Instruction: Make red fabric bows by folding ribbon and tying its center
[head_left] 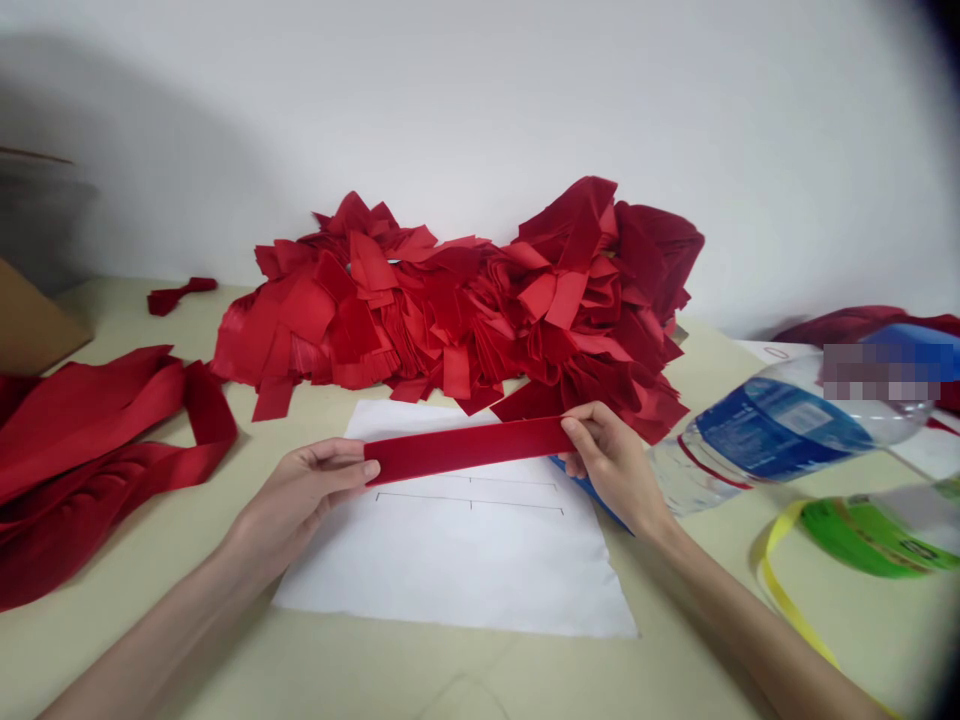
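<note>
A red velvet ribbon strip (466, 450) is stretched between my two hands, tilted slightly up to the right. My left hand (315, 478) pinches its left end between thumb and fingers. At the other end, my right hand (609, 455) grips the ribbon the same way. Beneath the strip lies a white sheet of paper (450, 585) with thin ruled lines and short tick marks drawn on it. Something blue (596, 490), partly hidden by my right hand, sits at the paper's right edge.
A large heap of red ribbon pieces (450, 320) stands against the wall. Longer red ribbon (112, 440) lies in folds at left, near a cardboard box (34, 325). To the right are a plastic bottle (784, 425) on its side, a green-labelled item (870, 535) and a yellow strap (784, 590).
</note>
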